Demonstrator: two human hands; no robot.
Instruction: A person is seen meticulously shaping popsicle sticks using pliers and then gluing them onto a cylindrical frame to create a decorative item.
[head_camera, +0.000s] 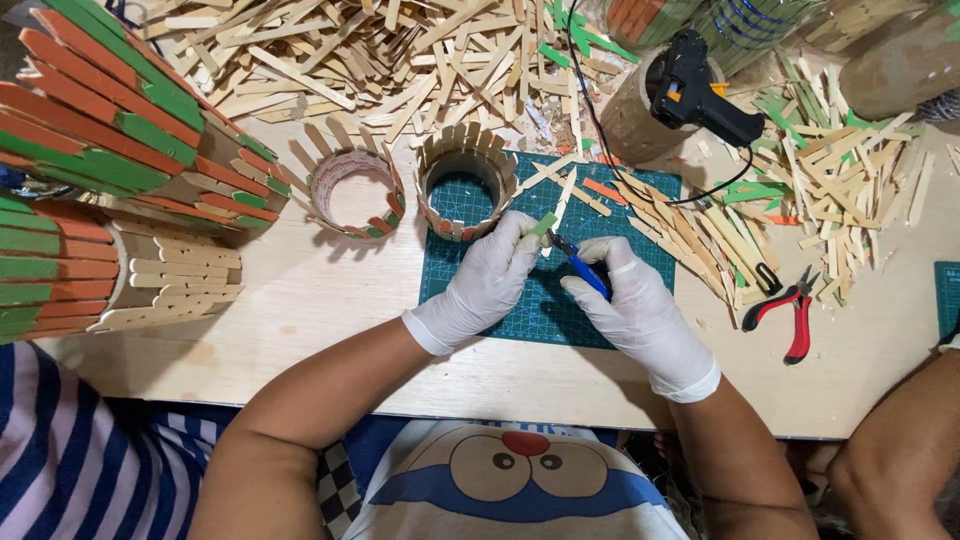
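Gloved left hand (487, 280) pinches green stick (544, 224); right hand (632, 305) grips blue-handled cutter (580, 266) (over green mat (640, 215)).

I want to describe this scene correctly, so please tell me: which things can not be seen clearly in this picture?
- Head view: the blue-handled cutter is mostly hidden inside the right hand; its blades are too small to judge.
- The green stick piece is partly covered by the left hand fingertips.
- The striped stick cylinders are cut off by the left edge.
- The glue gun covers the top of its holder.
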